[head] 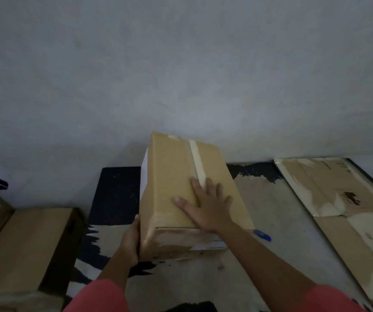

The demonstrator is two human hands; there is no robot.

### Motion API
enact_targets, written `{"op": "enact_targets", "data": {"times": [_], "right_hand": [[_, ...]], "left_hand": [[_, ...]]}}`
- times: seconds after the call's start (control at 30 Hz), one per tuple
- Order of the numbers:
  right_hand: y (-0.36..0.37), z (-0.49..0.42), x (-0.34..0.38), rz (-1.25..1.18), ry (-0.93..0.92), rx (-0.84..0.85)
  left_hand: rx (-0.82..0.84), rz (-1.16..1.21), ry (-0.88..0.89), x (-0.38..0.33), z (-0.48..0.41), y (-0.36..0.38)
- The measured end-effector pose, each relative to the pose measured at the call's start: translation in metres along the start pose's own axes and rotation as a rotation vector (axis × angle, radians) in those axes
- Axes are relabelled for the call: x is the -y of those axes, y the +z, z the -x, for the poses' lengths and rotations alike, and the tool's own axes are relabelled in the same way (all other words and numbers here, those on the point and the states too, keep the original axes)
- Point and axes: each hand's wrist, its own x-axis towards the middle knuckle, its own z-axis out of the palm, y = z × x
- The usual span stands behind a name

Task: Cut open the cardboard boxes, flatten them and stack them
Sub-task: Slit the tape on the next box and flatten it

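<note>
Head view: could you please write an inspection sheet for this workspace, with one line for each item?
Surface: black top, paint worn to grey patches.
Job's things: taped box, tape uncut; more boxes at left; flattened cardboard at right.
Clutter: blue tool beside the taped box, kind unclear.
Hands: left hand flat against the box's left side; right hand flat on its top.
Cables: nothing seen.
Surroundings: bare grey wall.

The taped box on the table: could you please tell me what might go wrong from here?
The right hand lies flat across the tape seam; a cut along it could catch that hand. The blue tool lies close beside the box, so shifting the box might knock it away.
</note>
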Motion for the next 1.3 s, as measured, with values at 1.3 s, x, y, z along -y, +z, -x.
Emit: {"op": "enact_targets", "data": {"times": [1.3], "right_hand": [[0.057, -0.035, -0.192, 0.403, 0.262, -0.03]], "left_hand": [[-0.118, -1.979, 0.853, -0.059, 0.003, 0.091]]}}
